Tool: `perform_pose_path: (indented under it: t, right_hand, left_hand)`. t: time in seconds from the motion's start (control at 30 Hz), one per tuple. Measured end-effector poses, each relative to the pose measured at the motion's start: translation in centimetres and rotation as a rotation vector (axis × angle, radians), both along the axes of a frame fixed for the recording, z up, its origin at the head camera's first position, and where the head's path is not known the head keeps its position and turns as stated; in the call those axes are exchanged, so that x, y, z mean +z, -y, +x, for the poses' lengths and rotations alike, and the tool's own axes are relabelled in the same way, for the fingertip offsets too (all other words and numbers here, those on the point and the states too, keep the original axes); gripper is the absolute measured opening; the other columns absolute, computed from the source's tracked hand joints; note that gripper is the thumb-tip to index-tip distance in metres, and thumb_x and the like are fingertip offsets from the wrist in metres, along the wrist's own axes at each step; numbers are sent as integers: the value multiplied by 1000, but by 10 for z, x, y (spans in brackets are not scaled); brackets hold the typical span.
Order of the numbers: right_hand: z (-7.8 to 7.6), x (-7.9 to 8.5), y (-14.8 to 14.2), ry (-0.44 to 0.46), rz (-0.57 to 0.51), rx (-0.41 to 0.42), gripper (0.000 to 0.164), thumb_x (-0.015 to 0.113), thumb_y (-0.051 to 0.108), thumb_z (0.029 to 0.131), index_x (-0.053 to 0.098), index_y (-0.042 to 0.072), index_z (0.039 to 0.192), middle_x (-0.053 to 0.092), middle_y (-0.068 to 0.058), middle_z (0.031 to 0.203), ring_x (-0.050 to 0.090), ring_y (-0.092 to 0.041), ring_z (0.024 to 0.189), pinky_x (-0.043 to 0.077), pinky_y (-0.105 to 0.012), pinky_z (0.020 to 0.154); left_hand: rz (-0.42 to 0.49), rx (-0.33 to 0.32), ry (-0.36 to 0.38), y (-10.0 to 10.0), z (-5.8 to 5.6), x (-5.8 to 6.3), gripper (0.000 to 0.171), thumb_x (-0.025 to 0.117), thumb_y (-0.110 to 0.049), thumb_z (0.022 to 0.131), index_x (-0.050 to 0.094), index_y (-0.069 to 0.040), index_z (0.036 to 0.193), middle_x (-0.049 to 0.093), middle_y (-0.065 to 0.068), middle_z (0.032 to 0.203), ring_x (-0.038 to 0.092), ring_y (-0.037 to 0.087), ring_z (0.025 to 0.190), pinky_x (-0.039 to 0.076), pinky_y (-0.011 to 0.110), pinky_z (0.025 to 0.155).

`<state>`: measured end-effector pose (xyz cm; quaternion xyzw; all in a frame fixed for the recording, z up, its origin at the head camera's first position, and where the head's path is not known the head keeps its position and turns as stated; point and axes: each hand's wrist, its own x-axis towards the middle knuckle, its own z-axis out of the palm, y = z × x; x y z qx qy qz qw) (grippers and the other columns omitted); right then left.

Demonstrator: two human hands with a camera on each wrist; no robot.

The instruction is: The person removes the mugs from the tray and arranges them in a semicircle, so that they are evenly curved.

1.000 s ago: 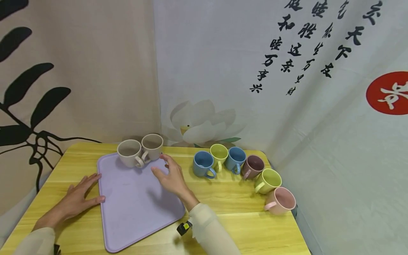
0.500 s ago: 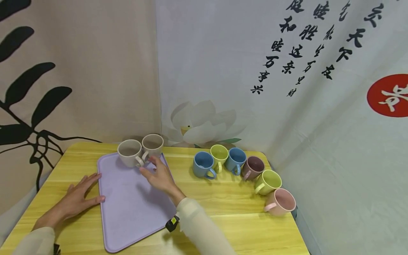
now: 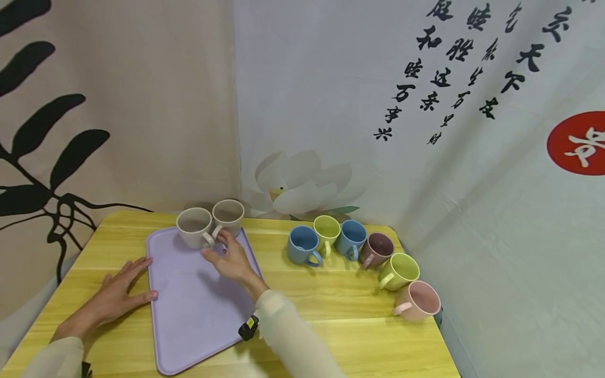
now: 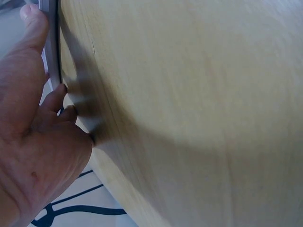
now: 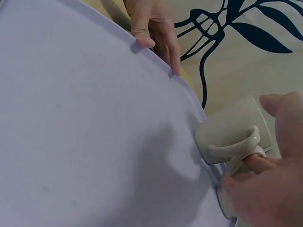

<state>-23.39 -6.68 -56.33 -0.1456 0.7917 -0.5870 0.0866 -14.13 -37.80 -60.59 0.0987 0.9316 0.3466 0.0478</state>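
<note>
Two off-white mugs stand side by side at the far end of a lilac tray; call them the left mug and the right mug. My right hand reaches over the tray, with fingertips right at the right mug's handle. In the right wrist view, the index finger overlaps that handle, while the thumb stands apart from it beside the left mug. My left hand touches the tray's left edge with spread fingers and thumb; the left wrist view shows its thumb against the rim.
To the right, a curved row of mugs stands on the wooden table: blue, yellow-green, another blue, plum, yellow-green and pink. A printed cloth hangs behind.
My right hand has moved left from the right mug's side to its handle. My left hand, the tray and the mugs have kept their places.
</note>
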Motion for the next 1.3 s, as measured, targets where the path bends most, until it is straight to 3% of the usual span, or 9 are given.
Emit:
perform_pose_path:
  t: [0.13,0.3,0.63,0.77,0.9,1.07,1.17,1.3]
  right_hand:
    - [-1,-3,-1,33,-62,30,80,80,22,104,41,5,171,62,-15,168,55,-22,162,41,-52,139]
    - [-2,-7,-4,36,-118,25,77,82,18,102,44,9,169,72,-13,154,55,-26,161,35,-48,142]
    - [1,-9,-15,-22,-123,-102,56,80,16,103,60,2,153,77,-25,137,73,-36,133,57,-55,123]
    - [-1,-11,-20,-58,-99,-215,45,80,14,103,67,0,144,80,-23,123,77,-25,114,66,-37,107]
    - [-4,-10,-24,-79,-64,-323,29,79,11,104,75,0,130,82,-16,108,70,-7,95,59,-16,84]
    - [-6,-11,-28,-85,-34,-366,17,77,12,106,82,2,118,85,-12,105,73,-6,92,59,-19,78]
    - [-19,-36,-29,-166,-10,-361,17,79,22,107,84,8,113,86,-5,102,76,-8,93,61,-22,80]
    - [-47,-86,-28,-253,17,-384,13,81,32,105,85,19,104,83,8,94,74,-4,89,60,-21,74]
  left_hand:
    - [3,-1,-10,-2,1,-1,98,83,-37,104,27,2,174,22,47,176,10,78,162,-5,99,121]
    - [6,-4,-16,-2,0,-4,99,83,-36,103,26,1,175,22,47,176,11,78,162,-5,99,121]
    - [-2,0,0,-1,-1,-2,99,82,-38,104,25,0,176,21,47,177,9,77,163,-5,98,122]
    - [-5,2,-1,-1,0,-1,100,82,-38,104,25,0,176,21,47,176,9,77,163,-5,98,122]
    - [-13,3,-2,-1,-1,-2,100,82,-38,104,24,0,176,20,47,177,9,77,163,-5,98,122]
    - [-14,1,-3,0,-1,-2,100,82,-38,104,24,1,176,20,47,177,9,77,163,-5,98,121]
    - [-11,0,-2,0,-1,-2,100,82,-38,104,24,1,176,20,47,177,9,77,163,-5,99,121]
    - [-11,1,4,0,-1,-1,100,82,-38,104,24,0,176,20,47,176,9,77,163,-5,99,121]
